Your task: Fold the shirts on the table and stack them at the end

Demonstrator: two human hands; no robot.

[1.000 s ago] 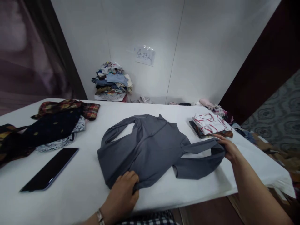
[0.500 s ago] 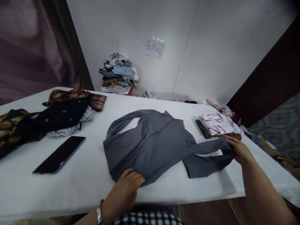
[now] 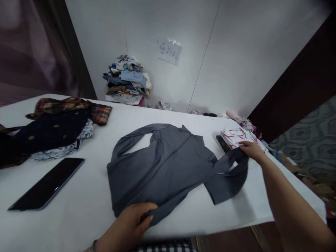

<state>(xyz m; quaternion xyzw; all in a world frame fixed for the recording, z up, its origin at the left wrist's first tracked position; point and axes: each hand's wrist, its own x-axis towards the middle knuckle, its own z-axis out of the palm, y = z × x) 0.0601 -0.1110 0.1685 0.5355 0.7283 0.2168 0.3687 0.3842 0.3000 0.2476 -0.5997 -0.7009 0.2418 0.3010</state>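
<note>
One head-worn camera looks forward and down from close above the near edge of the table (image 3: 86,217), facing the white wall (image 3: 236,52) beyond.

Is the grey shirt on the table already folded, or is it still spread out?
Partly folded. The grey shirt has one sleeve laid across its body; the right hand lifts the other sleeve, not yet folded in.

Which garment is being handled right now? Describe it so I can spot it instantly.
On the white table, look at the middle: a plain grey long-sleeved shirt lies spread flat. The left hand grips its near hem and the right hand lifts its sleeve end. Unlike the patterned clothes pile beside it, it is one solid colour.
</note>
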